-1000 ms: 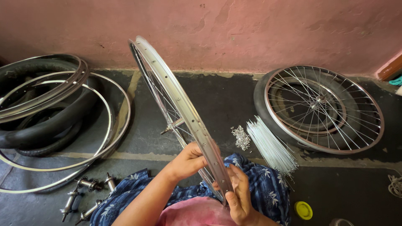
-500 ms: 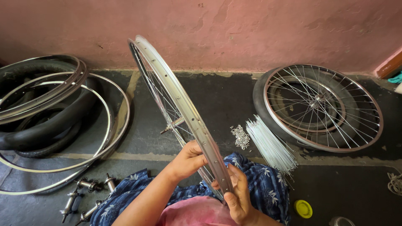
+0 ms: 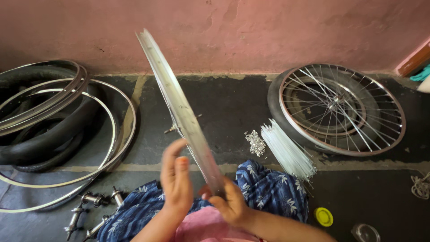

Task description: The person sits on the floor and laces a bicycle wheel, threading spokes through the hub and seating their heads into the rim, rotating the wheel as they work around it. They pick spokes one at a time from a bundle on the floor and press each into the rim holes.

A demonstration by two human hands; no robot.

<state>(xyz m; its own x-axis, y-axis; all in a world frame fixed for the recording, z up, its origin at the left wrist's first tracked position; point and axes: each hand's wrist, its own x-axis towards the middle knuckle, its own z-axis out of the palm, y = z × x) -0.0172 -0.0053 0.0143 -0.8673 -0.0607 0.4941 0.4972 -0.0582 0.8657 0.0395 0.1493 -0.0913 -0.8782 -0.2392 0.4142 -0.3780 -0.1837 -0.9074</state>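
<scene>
- The left hand (image 3: 176, 179) is blurry. Its fingers are straight and close together, and they lie flat beside the wheel rim (image 3: 181, 110). I cannot tell if they touch it.
- The right hand (image 3: 231, 204) is at the bottom of the rim. Its fingers curl around the rim's low edge and hold it tight.
- The rim is silver and stands up on its edge. We see it from the side, so it looks like a thin slanted bar. Its low end is at the person's lap and its top leans left, up toward the pink wall (image 3: 251, 31).
- A small metal hub (image 3: 172, 129) sticks out on the left side of the rim, about halfway up.
- Under the hands is a blue cloth with white flowers (image 3: 268, 190), and a bit of pink cloth (image 3: 204, 228) closer in.
- Just right of the rim, on the dark floor (image 3: 224, 103), lies a bunch of thin silver spokes (image 3: 286, 152). A little pile of tiny metal bits (image 3: 255, 142) sits beside it.
- Farther right, a finished wheel with spokes (image 3: 342, 110) lies flat on a tyre.
- On the left is a stack of empty rims and black tyres (image 3: 49, 121).
- Near the left knee lie some metal axles (image 3: 92, 213).
- At the bottom right are a small yellow lid (image 3: 323, 217) and a clear round lid (image 3: 365, 233).
</scene>
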